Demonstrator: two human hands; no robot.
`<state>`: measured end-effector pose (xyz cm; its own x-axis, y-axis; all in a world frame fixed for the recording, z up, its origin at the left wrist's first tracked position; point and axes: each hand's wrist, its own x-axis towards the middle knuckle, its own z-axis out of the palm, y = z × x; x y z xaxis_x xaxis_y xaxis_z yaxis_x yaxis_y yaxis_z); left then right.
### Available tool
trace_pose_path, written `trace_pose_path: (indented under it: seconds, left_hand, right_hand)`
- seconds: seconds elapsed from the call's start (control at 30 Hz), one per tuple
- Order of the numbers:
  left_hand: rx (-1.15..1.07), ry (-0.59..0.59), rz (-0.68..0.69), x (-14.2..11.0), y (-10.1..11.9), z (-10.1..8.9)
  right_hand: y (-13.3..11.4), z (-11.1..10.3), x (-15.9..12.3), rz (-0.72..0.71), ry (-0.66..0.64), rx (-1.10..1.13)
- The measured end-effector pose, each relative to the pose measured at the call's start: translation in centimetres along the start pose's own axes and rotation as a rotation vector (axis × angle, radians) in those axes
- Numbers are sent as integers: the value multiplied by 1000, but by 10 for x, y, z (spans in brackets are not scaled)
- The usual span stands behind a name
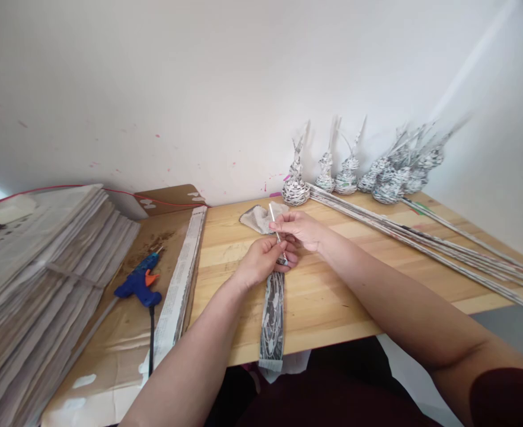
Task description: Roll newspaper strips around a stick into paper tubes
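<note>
Between my two hands is a thin white paper tube point(272, 211), slanting up and away over the table. My left hand point(261, 261) is closed on its lower part, thumb and fingers pinched together. Higher up, the fingers of my right hand point(300, 230) pinch the same tube. A printed newspaper strip point(273, 317) runs from under my hands to the table's front edge, its surface streaked with something pale. Whether the strip joins the tube is hidden by my fingers. A crumpled greyish cloth point(255, 219) lies just behind my hands.
Woven paper figures point(296, 187) stand along the wall. Long paper tubes point(377, 222) lie at right on the wooden table point(332, 308). At left are a blue glue gun point(139, 284) on cardboard, a stack of newspapers point(57, 267) and a pile of cut strips point(181, 279).
</note>
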<state>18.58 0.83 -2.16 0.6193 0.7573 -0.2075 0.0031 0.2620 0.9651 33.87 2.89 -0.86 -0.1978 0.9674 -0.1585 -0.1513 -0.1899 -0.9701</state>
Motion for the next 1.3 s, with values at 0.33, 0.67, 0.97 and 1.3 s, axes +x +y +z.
trace_pose_path:
  seconds: [0.33,0.67,0.97,1.3]
  left_hand:
    - [-3,-35,-3,2,-5,-3]
    - [3,-36,-14,1,-3,-2]
    - [20,-39,-4,1,-4,-2]
    - [18,-38,-14,-2,0,-1]
  right_hand:
    - [1,-2,2,-11,5,16]
    - [0,-5,1,-2,-126,19]
    - [-2,-7,0,20,-157,-9]
    - [-2,-8,0,10,-117,-3]
